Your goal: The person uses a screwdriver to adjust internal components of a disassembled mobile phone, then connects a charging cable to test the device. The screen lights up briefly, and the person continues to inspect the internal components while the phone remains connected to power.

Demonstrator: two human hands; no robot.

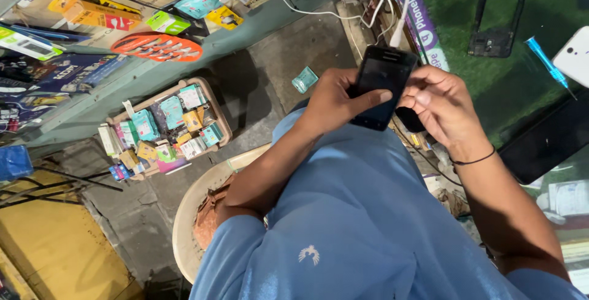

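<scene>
The person holds a black phone (383, 85) in 2 hands, out in front of the blue shirt (343, 214) and just past the near edge of the counter (491, 91). The left hand (334, 100) is wrapped round the left side of the phone, and its thumb lies flat across the dark screen. The right hand (438, 100) is closed on the right edge, with its fingers curled in behind. Both hands are clamped on the phone.

A white cable (399, 21) runs up from the top end of the phone, so it looks plugged in.

The phone looks small, light and stiff. The glass front is smooth, so it may slip, and it could crack if it fell. The best place to hold it is by the 2 long sides, as the hands do now.

On the green counter lie a black phone frame (497, 11), a blue screwdriver (546, 61) and a white phone (573, 54) at the right edge. Down on the floor sits a box of small packets (165, 128).
</scene>
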